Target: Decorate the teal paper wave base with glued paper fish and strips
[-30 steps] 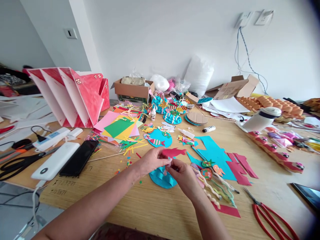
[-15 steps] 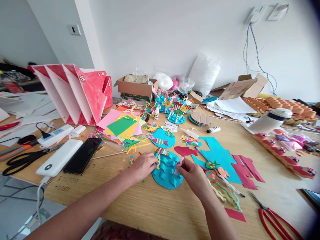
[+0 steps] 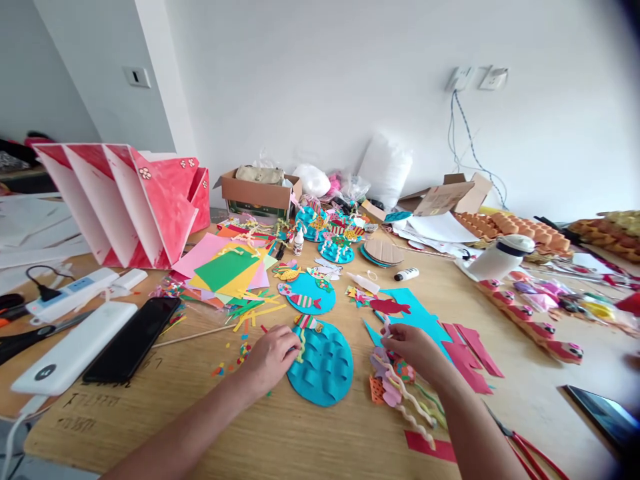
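Note:
A round blue disc (image 3: pixel 327 377) with rows of raised paper flaps lies in front of me. A striped paper fish (image 3: pixel 308 323) and a wavy yellow-green strip (image 3: pixel 302 348) lie at its upper left edge. My left hand (image 3: pixel 274 357) is closed at the disc's left edge, its fingertips beside the strip. My right hand (image 3: pixel 413 347) is off the disc to the right, pinching a small pale pink twisted strip (image 3: pixel 387 327). Below it lie purple paper cutouts (image 3: pixel 391 392), an orange dotted piece (image 3: pixel 377 390) and several wavy cream and green strips (image 3: pixel 415 400).
Behind is a second blue disc (image 3: pixel 327 301) with paper fish. Blue paper (image 3: pixel 407 307), a dark red fish (image 3: pixel 391 307) and red scraps (image 3: pixel 465 363) lie right of centre. Red-handled scissors (image 3: pixel 525 447) rest near my right forearm. A phone (image 3: pixel 133 340) and power bank (image 3: pixel 75 347) lie left.
The view has turned right, so things appear further left. My right hand has moved from above the disc to its right, still pinching the pink strip. My left hand stays at the disc's edge.

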A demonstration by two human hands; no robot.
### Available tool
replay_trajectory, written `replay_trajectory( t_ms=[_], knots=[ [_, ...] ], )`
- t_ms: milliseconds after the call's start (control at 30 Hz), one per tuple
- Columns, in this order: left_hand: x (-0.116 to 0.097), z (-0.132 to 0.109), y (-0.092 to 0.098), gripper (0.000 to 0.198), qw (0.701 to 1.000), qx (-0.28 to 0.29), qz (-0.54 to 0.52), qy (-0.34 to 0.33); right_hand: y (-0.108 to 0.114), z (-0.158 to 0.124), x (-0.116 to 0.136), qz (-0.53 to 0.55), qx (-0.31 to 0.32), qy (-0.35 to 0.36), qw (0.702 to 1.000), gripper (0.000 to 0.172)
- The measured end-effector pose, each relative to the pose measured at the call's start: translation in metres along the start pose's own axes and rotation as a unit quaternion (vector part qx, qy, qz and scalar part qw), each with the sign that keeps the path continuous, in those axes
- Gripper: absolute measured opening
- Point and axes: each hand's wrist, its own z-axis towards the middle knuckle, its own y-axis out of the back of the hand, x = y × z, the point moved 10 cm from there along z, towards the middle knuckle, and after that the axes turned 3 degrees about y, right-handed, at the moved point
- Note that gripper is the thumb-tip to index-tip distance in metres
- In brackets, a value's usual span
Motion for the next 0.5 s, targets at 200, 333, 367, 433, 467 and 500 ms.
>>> replay_trajectory(
  t_ms=[200, 333, 367, 433, 467, 500],
  knots=[
    [0.004, -0.002, 0.005, 0.017, 0.998, -0.056, -0.010, -0.013, 0.021, 0.005, -0.011, -0.010, 0.060, -0.020, 0.998, 0.014],
    [0.002, -0.006, 0.008, 0.018, 0.994, -0.099, -0.018, -0.037, 0.017, 0.006, -0.010, -0.059, 0.123, -0.018, 0.990, 0.011],
    [0.002, -0.007, 0.009, 0.019, 0.993, -0.106, -0.021, -0.042, 0.017, 0.008, -0.012, -0.080, 0.126, -0.020, 0.989, 0.010],
    [0.001, -0.010, 0.008, 0.020, 0.992, -0.109, -0.028, -0.050, 0.022, 0.014, -0.016, -0.131, 0.114, -0.025, 0.984, 0.010],
    [0.001, -0.011, 0.008, 0.020, 0.992, -0.108, -0.031, -0.052, 0.027, 0.019, -0.018, -0.159, 0.100, -0.026, 0.982, 0.009],
    [0.001, -0.012, 0.007, 0.021, 0.993, -0.106, -0.032, -0.052, 0.034, 0.024, -0.019, -0.189, 0.081, -0.026, 0.978, 0.008]
  ],
)
